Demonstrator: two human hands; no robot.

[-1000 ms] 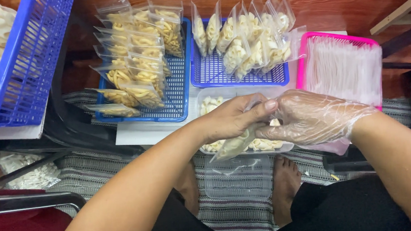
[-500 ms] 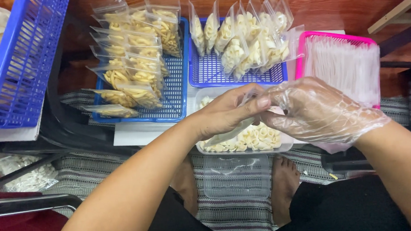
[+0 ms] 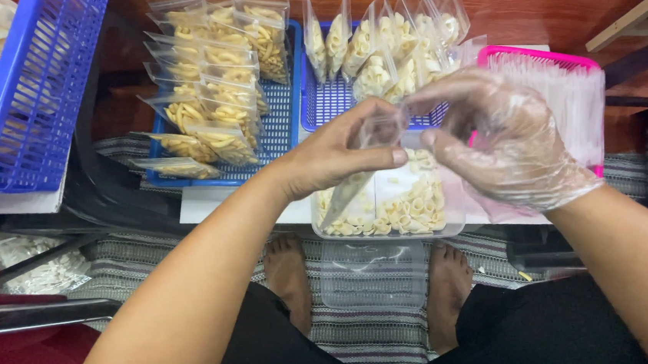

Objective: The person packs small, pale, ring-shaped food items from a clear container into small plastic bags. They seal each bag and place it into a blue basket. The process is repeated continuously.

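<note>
Head view: my left hand (image 3: 330, 158), bare, pinches the top of a small clear bag (image 3: 378, 131) between thumb and fingers (image 3: 369, 113). My right hand (image 3: 509, 140), in a thin clear glove, has its fingers curled at the bag's other edge, touching it. Bag hangs above the clear tub of pale shell crackers (image 3: 395, 203). Beyond: two blue trays (image 3: 288, 119) of filled bags, pink basket (image 3: 541, 57) at right.
</note>
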